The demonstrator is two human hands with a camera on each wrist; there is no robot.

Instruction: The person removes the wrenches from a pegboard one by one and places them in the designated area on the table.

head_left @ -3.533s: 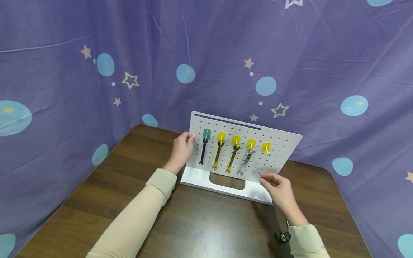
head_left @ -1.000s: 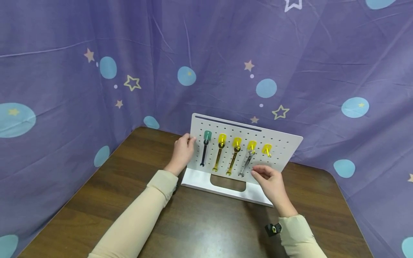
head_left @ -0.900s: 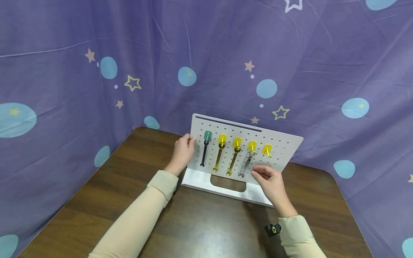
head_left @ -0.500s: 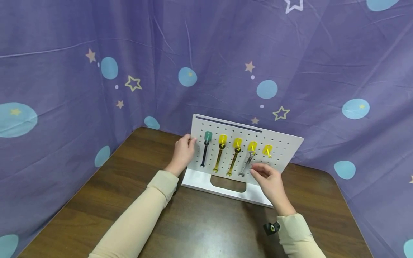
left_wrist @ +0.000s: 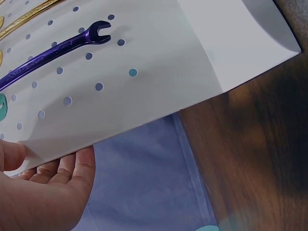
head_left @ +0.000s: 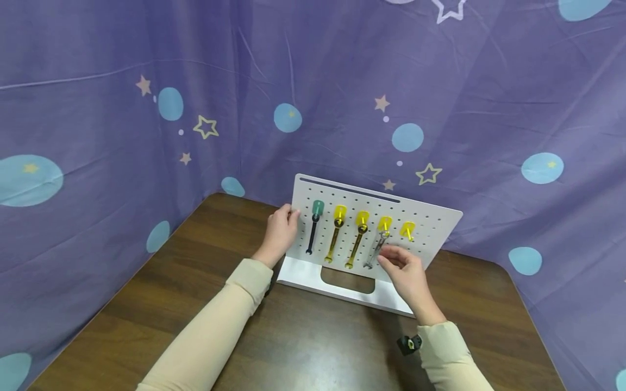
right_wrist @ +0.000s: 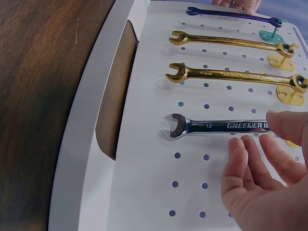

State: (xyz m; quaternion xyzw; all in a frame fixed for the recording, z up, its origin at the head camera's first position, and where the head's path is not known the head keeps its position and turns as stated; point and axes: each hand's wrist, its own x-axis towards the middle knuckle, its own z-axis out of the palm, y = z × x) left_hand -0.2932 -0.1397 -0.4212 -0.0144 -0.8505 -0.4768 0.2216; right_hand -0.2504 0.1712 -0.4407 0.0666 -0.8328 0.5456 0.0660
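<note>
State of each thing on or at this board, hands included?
White pegboard: standing
Purple wrench: hung up
Left gold wrench: hung up
Right gold wrench: hung up
Silver wrench: hung up
Rightmost yellow hook: bare
Left hand: gripping the pegboard's edge
Right hand: at the silver wrench, contact unclear
</note>
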